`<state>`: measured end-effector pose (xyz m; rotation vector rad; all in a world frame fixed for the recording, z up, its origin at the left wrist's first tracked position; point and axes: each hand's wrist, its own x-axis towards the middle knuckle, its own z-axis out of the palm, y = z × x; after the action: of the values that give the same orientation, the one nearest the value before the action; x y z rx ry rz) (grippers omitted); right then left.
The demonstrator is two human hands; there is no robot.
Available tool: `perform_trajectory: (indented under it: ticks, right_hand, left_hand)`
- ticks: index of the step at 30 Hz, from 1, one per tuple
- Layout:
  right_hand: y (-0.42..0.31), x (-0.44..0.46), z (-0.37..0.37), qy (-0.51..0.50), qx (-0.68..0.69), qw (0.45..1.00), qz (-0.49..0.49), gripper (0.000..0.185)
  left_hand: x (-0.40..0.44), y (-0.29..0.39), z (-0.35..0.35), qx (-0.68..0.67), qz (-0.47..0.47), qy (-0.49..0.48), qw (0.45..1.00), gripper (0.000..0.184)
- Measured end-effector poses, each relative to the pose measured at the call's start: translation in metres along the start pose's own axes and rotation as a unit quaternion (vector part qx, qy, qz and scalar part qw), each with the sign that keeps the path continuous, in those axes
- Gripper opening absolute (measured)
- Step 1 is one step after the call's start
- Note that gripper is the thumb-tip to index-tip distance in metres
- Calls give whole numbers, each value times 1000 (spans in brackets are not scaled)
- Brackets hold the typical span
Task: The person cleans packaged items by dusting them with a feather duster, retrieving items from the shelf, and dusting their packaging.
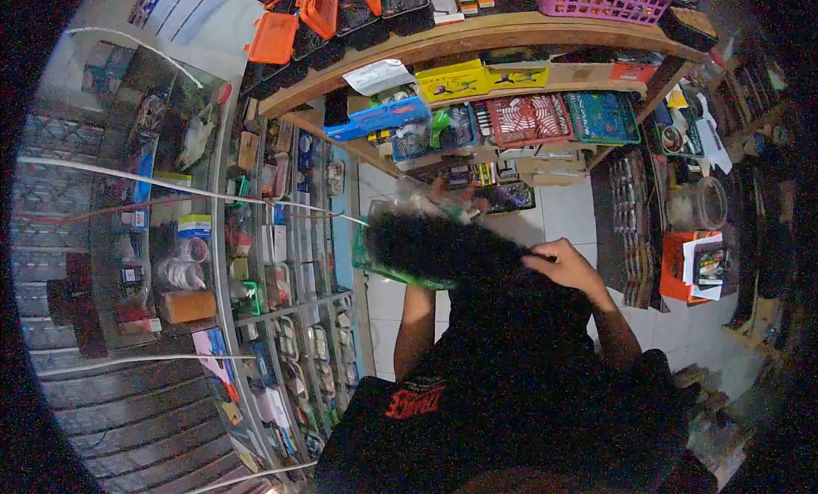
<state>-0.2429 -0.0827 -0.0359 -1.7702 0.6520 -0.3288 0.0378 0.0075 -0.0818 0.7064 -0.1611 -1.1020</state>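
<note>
My right hand (562, 265) is closed on the handle end of a dark, fluffy duster (452, 242), right of the middle of the head view. The duster stretches left across the front of my body. Behind and below its left end shows part of a green basket (400, 277) with blurred clear plastic items near its top. My left forearm reaches up to the underside of this basket, and the left hand is hidden behind the duster and basket.
A glass display case (226, 272) with small goods runs along the left. Ahead is a wooden shelf (477, 35) holding boxes, a red basket (528, 119) and a teal basket (601, 117). An orange box (676, 268) lies at the right. White tiled floor (567, 211) shows between them.
</note>
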Motion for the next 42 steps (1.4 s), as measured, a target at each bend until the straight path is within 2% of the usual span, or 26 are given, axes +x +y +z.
perform_trajectory:
  ticks: [3, 6, 9, 12, 13, 16, 17, 20, 21, 24, 25, 28, 31, 34, 35, 38, 39, 42]
  right_hand:
    - [-6, 5, 6, 61, 75, 993, 61, 27]
    - [4, 4, -6, -94, -8, 995, 11, 28]
    - [15, 4, 1, -22, -23, 999, 32, 30]
    - [4, 5, 5, 47, 97, 988, 109, 33]
    - [22, 7, 6, 31, 41, 998, 48, 37]
    - [37, 5, -2, -67, -14, 997, -19, 40]
    - [38, 5, 0, -31, 0, 999, -35, 44]
    - [35, 6, 7, 44, 116, 988, 87, 41]
    - [32, 5, 7, 22, 119, 987, 108, 41]
    - [33, 7, 5, -83, 66, 994, -19, 41]
    - [31, 8, 9, -74, 78, 994, -13, 42]
    - [28, 13, 20, 34, 153, 984, 85, 41]
    - [19, 12, 14, -62, 121, 986, 99, 40]
    - [28, 13, 10, -149, 53, 987, 27, 41]
    - [30, 14, 10, -111, 32, 993, -10, 44]
    - [14, 15, 18, 35, 167, 978, 118, 47]
    - [-1, 14, 13, 22, 167, 972, 164, 48]
    - [29, 13, 4, -133, 53, 989, 46, 48]
  left_hand:
    - [5, 3, 1, -6, 3, -3, 1000, 71]
    - [6, 5, 2, -6, 3, -6, 1000, 72]
    - [5, 5, 2, -8, 1, -8, 1000, 73]
    - [7, 8, 1, -7, 2, -12, 1000, 74]
    - [9, 8, 1, -7, 1, -13, 1000, 74]
    - [10, 13, 1, -3, 0, -17, 1000, 75]
    - [10, 15, 0, -1, 1, -18, 1000, 75]
    - [8, 18, -3, -5, 3, -14, 1000, 76]
    - [8, 20, -5, -6, 3, -11, 1000, 77]
    - [5, 28, -9, -2, 7, -6, 1000, 78]
    - [4, 28, -10, -1, 5, -6, 1000, 78]
    - [5, 27, -11, -4, 3, -10, 1000, 79]
    - [8, 29, -8, -13, 3, -12, 1000, 80]
    - [10, 33, -7, -23, 4, -16, 1000, 81]
    - [12, 32, -6, -29, 3, -16, 999, 81]
    - [13, 32, -14, -29, 11, 4, 1000, 82]
    - [8, 38, -21, 59, 15, 74, 995, 74]
    - [14, 44, -25, 43, -4, 26, 999, 69]
